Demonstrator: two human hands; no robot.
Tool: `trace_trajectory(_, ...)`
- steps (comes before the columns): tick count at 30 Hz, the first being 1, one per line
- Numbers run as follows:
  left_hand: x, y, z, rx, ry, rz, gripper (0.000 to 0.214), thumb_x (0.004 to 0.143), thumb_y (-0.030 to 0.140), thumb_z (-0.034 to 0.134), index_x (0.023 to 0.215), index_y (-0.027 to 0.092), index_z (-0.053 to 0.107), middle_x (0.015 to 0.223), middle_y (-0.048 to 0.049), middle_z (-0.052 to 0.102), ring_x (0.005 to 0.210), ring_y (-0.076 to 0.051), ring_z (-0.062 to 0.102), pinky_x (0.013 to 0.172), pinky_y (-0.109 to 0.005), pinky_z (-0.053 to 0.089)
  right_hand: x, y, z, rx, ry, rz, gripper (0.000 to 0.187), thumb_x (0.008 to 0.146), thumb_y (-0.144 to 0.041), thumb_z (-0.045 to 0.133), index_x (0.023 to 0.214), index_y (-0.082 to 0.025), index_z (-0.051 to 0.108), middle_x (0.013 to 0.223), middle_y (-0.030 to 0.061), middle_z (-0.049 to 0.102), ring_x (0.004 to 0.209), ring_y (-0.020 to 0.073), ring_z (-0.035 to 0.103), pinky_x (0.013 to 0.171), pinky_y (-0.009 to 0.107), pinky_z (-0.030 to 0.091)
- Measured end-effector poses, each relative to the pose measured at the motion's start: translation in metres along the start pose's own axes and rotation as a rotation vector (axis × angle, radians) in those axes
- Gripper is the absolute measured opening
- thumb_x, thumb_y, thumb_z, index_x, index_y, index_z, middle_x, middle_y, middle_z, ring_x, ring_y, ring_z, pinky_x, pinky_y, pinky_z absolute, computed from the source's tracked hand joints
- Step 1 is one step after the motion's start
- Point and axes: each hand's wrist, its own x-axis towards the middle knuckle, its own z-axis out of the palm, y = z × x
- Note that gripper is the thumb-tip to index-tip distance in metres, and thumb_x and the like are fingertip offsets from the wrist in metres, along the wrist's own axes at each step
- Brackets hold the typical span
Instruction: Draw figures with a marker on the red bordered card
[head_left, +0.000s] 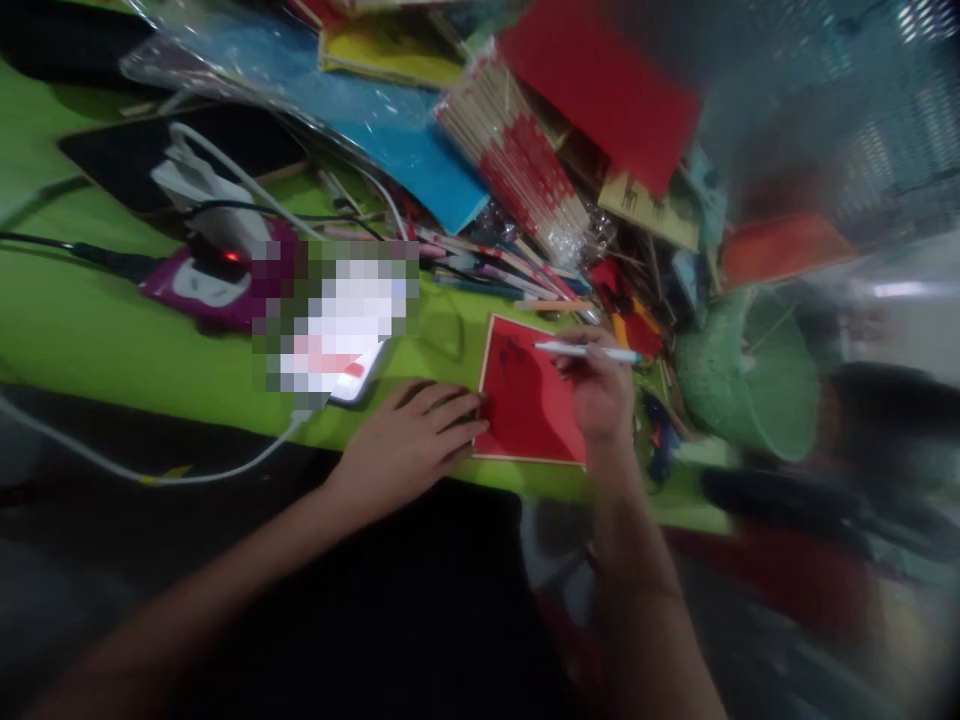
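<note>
A red square card point(525, 410) with a pale border lies on the green tabletop point(225, 385) in front of me. Small dark marks show near its upper part. My left hand point(420, 430) rests flat, its fingertips at the card's left edge. Above the card's right side, my right hand point(600, 385) grips a white marker pen point(589, 351), whose tip points left towards the dark marks. A phone point(352, 385) lies left of the card with a cable plugged in; most of its screen is pixelated.
A purple power strip point(225, 290) with a plugged-in white charger point(214, 200) sits at the left. Wrapped wooden sticks point(517, 150), a blue sheet point(427, 160), red paper point(600, 90) and several pens crowd the back. A green basket point(750, 375) stands at the right.
</note>
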Motion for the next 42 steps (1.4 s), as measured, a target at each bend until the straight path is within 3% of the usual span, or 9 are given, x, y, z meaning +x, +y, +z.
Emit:
trace_trajectory(4,0.0,0.001,0.001,0.021,0.003,0.0,0.022,0.106,0.03,0.061,0.122,0.03,0.075,0.142,-0.0002,0.073,0.127,-0.025,0.066,0.107,-0.047,0.049,0.0,0.015,0.001,0.084,-0.044,0.055,0.019,0.083,-0.041,0.072,0.091,-0.024,0.069,0.081,0.0005,0.069,0.07,0.0148,0.065,0.062,0.026,0.053)
trace_trajectory(10,0.0,0.002,0.001,0.025,0.012,-0.016,0.023,0.104,0.027,0.063,0.123,0.031,0.075,0.141,0.001,0.074,0.126,-0.025,0.067,0.106,-0.046,0.05,-0.006,0.03,0.004,0.062,-0.117,0.147,0.032,0.08,-0.05,0.08,0.091,-0.025,0.064,0.078,-0.0019,0.07,0.068,0.0151,0.069,0.062,0.026,0.059)
trace_trajectory(19,0.002,0.003,-0.001,0.03,0.003,-0.032,0.023,0.104,0.026,0.063,0.122,0.033,0.077,0.137,0.0009,0.076,0.125,-0.023,0.068,0.108,-0.045,0.051,-0.01,0.023,0.009,-0.089,-0.132,0.102,0.033,0.086,-0.049,0.077,0.086,-0.026,0.055,0.073,-0.0036,0.067,0.063,0.0134,0.065,0.061,0.026,0.055)
trace_trajectory(42,0.001,0.002,-0.002,0.053,-0.003,-0.014,0.021,0.107,0.029,0.06,0.121,0.031,0.075,0.14,0.0034,0.075,0.125,-0.024,0.067,0.104,-0.046,0.05,-0.009,0.021,0.012,-0.133,-0.146,0.069,0.026,0.089,-0.04,0.076,0.087,-0.025,0.055,0.073,-0.0044,0.068,0.065,0.013,0.067,0.066,0.028,0.055)
